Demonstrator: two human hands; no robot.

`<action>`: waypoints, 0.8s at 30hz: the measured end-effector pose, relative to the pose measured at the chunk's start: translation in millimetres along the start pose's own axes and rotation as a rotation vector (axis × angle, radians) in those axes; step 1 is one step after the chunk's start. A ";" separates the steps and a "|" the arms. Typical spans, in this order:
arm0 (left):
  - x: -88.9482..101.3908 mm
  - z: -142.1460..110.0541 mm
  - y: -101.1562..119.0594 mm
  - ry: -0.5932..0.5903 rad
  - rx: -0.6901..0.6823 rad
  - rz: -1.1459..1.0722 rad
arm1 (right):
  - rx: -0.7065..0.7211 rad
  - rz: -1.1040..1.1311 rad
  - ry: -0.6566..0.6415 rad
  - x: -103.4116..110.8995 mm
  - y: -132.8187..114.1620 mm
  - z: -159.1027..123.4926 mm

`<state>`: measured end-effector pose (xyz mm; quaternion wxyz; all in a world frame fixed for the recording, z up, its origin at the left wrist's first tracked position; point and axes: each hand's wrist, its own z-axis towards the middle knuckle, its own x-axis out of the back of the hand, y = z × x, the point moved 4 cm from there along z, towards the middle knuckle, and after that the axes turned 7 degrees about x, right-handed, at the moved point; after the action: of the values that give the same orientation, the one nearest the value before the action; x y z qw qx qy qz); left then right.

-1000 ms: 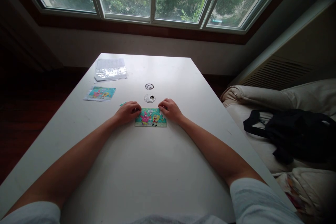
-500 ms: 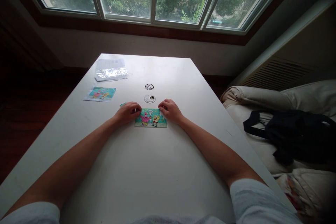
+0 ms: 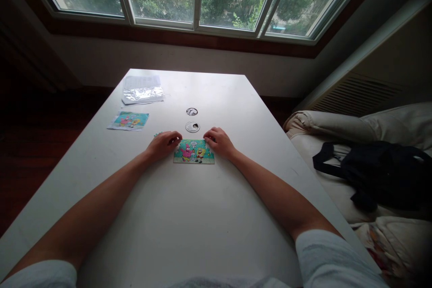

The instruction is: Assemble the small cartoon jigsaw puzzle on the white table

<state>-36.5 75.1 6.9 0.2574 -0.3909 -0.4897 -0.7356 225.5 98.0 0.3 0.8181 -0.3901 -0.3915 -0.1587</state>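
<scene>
A small cartoon jigsaw puzzle [image 3: 193, 152] lies flat in the middle of the white table [image 3: 189, 216]. My left hand [image 3: 164, 143] rests at its upper left corner, fingers curled and pressed onto the edge. My right hand [image 3: 218, 140] sits at the upper right corner, fingers curled with the tips touching the puzzle. A loose teal piece [image 3: 156, 134] pokes out just behind my left hand.
A printed cartoon picture sheet [image 3: 128, 120] and a clear plastic bag [image 3: 142, 89] lie at the far left of the table. Two round cable grommets [image 3: 192, 119] sit beyond the puzzle. A cream sofa with a black bag [image 3: 381, 173] stands to the right. Windows span the back.
</scene>
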 end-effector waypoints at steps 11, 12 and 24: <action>2.0 0.1 -1.8 -0.004 0.047 -0.121 | 0.011 0.010 0.013 -0.1 0.0 -0.3; 1.9 0.3 -3.1 -0.011 0.063 -0.160 | 0.010 0.010 0.012 -0.1 0.1 -0.4; 2.1 2.7 -11.4 -0.150 0.103 -0.699 | 0.005 -0.001 0.006 0.3 -0.4 -0.4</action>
<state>-45.5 82.0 3.3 -0.0268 -0.2394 -0.6478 -0.7227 225.7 97.4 0.6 0.8202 -0.3874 -0.3897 -0.1591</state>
